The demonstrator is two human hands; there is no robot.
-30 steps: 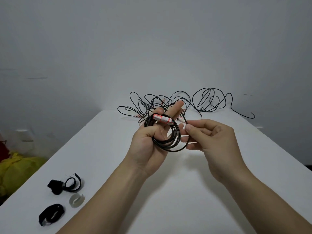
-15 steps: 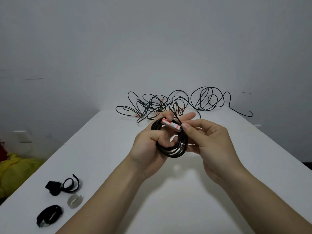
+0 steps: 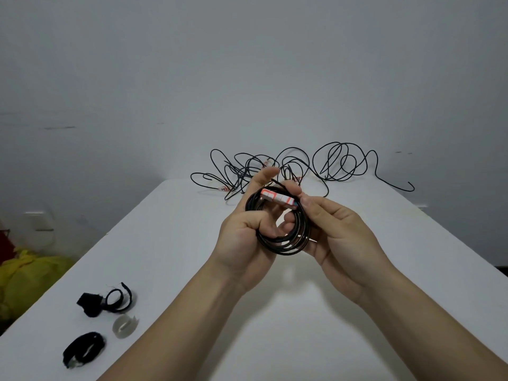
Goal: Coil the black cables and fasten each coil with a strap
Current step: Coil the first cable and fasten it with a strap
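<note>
Above the middle of the white table [image 3: 170, 243], my left hand [image 3: 244, 237] grips a small coil of black cable [image 3: 286, 243], thumb and fingers curled through its loops. A red-and-white label [image 3: 277, 199] sits on the top of the coil. My right hand [image 3: 341, 235] touches the coil's right side and pinches the cable end by the label. More black cables [image 3: 297, 166] lie tangled at the far edge. Two black straps [image 3: 110, 301] [image 3: 82, 350] and a pale grey one [image 3: 125, 324] lie at the near left.
The table's left edge drops off to the floor, where a yellow bag [image 3: 30, 281] lies. A grey wall stands close behind the table's far edge. One cable end [image 3: 395, 185] trails off to the far right.
My right hand has come in from the right and closed on the coil's labelled end. The loose tail is now drawn into the coil, and both hands sit tight together.
</note>
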